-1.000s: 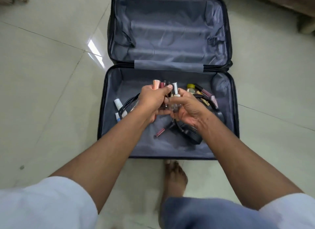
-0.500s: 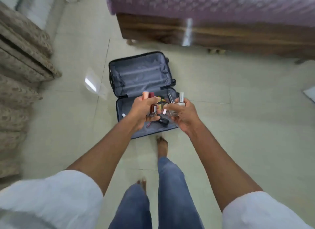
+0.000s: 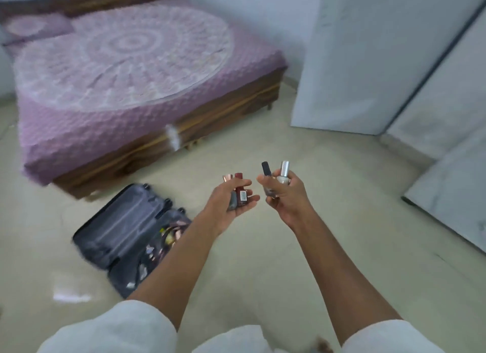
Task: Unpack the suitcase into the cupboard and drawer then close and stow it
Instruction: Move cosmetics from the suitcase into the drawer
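Left hand (image 3: pixel 231 199) is cupped palm-up at mid-frame, fingers curled around small nail polish bottles: a dark red bottle (image 3: pixel 240 192) with a label, upright, and beside it one with a rose-gold cap (image 3: pixel 227 178); a greyish one seems to lie lower in the palm, though blur makes that unsure. Right hand (image 3: pixel 285 193) is just beside it, not touching, closed around two more upright bottles, a black-capped bottle (image 3: pixel 266 170) and a silver-capped pale bottle (image 3: pixel 284 175). Both forearms reach forward out of white sleeves (image 3: pixel 113 329). Behind and to the left of the hands the suitcase (image 3: pixel 126 229) lies open flat on the floor (image 3: pixel 342 195), its lid half with grey lining nearer the bed and its base half partly hidden by the left forearm; small cosmetics (image 3: pixel 171 234) are still scattered in the base, too blurred to tell apart. A bed (image 3: pixel 123 71) with a purple patterned cover and dark wooden frame fills the upper left, its near corner close to the suitcase's far edge. On the right stand pale cupboard panels (image 3: pixel 368 58), one angled out like an open door, with another pale panel's lower edge running along the floor at far right. Between the bed's foot corner and the cupboard the pale floor is bare, and so is the stretch in front of the hands.
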